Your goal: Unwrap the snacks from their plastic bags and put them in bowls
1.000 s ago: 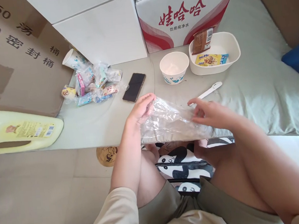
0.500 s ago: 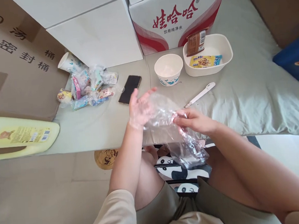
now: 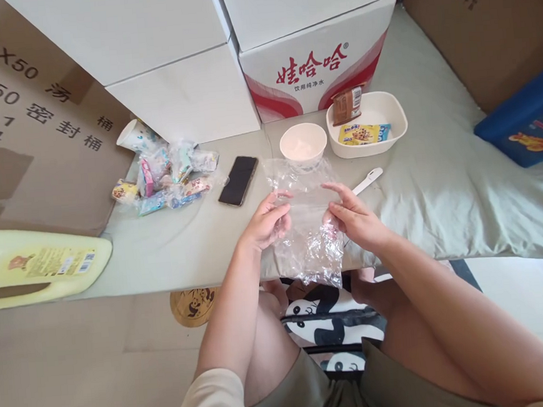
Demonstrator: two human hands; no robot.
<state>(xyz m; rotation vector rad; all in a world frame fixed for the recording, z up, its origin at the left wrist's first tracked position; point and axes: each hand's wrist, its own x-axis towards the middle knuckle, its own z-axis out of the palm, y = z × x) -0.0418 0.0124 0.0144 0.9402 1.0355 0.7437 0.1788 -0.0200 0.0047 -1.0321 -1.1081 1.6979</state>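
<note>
A crinkled clear plastic bag (image 3: 308, 238) is stretched between my two hands above the front edge of the cloth-covered surface. My left hand (image 3: 269, 219) grips its left side, thumb pressed toward the curled fingers. On the other side my right hand (image 3: 354, 216) pinches the bag between thumb and fingers, with the index finger extended. The bag's upper part reaches up to the white paper bowl (image 3: 303, 143) and covers its lower front. Just beyond my right hand lies a white utility knife (image 3: 368, 180), partly hidden by that hand.
A white tray (image 3: 400, 134) holds two snack packets. Left of the bowl are a phone (image 3: 238, 180), a pile of wrapped snacks (image 3: 170, 174) and a tipped paper cup (image 3: 135, 136). A yellow jug (image 3: 45, 262) lies far left. Boxes (image 3: 318, 77) line the back.
My left hand, spread open at the bag before, now grips its left side. The bag has been drawn out flat between both hands. The view has tilted up slightly.
</note>
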